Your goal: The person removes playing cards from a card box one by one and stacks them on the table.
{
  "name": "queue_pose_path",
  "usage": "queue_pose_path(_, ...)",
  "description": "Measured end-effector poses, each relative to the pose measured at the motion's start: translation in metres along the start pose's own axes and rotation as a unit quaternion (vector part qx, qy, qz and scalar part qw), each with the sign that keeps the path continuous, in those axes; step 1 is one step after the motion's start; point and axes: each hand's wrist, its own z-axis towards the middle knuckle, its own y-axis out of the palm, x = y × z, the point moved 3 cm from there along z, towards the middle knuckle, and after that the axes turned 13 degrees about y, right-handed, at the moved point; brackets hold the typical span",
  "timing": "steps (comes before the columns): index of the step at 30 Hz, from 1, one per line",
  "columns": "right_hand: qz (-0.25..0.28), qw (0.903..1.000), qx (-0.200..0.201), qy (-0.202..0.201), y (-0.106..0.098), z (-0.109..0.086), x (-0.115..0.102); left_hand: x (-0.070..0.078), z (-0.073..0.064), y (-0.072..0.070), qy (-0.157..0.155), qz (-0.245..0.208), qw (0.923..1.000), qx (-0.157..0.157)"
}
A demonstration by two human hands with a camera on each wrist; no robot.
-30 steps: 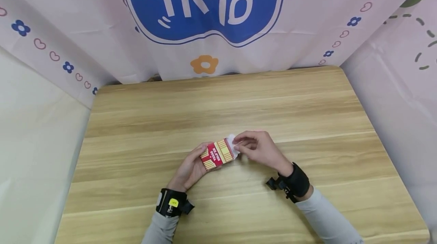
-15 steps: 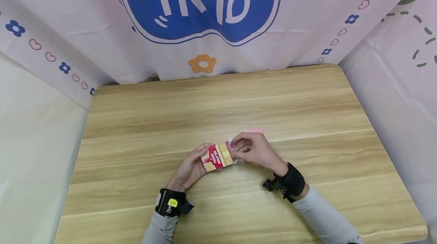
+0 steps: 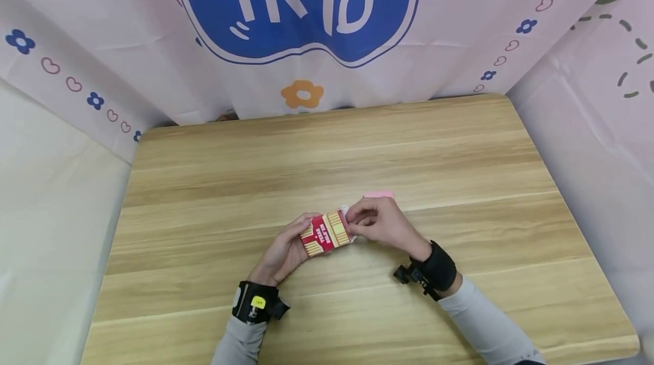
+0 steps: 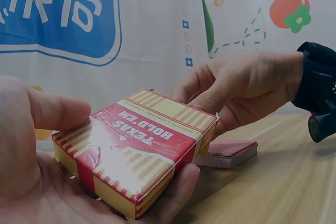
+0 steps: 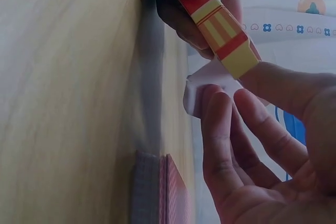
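My left hand (image 3: 283, 251) holds a red and yellow playing card box (image 4: 131, 145) marked "TEXAS HOLD'EM", thumb along one side and fingers along the other. At the box's far end, my right hand (image 3: 380, 223) works with bent fingers. The right wrist view shows the right thumb against the box's end and fingertips on its white flap (image 5: 202, 85). A deck of cards (image 4: 228, 153) with pinkish-red backs lies on the table beneath the right hand. In the head view only a pink strip of the deck (image 3: 378, 194) shows behind that hand.
Both hands are over a wood-grain table (image 3: 230, 183). A white printed cloth (image 3: 153, 70) with a blue emblem hangs behind its back edge, and pale cloth walls stand at both sides. Each wrist wears a black strap (image 3: 255, 302) with a small camera.
My right hand has shifted slightly left, closer to the box. Less of the white flap sticks out at its end. More of the pink deck shows behind my right hand.
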Motion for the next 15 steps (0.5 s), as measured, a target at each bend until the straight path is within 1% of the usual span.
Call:
queue_pose_path(8,-0.023,0.9996,-0.001,0.015,-0.0016,0.0003,-0.0017,0.0000,0.0001,-0.0002,0.002,-0.007,1.0000,0.006)
queue_pose_path(15,-0.032,0.9994,0.004,0.014,-0.0053,-0.0007,-0.0011,-0.0005,-0.0003,0.0000,0.002,-0.010,0.9999,0.013)
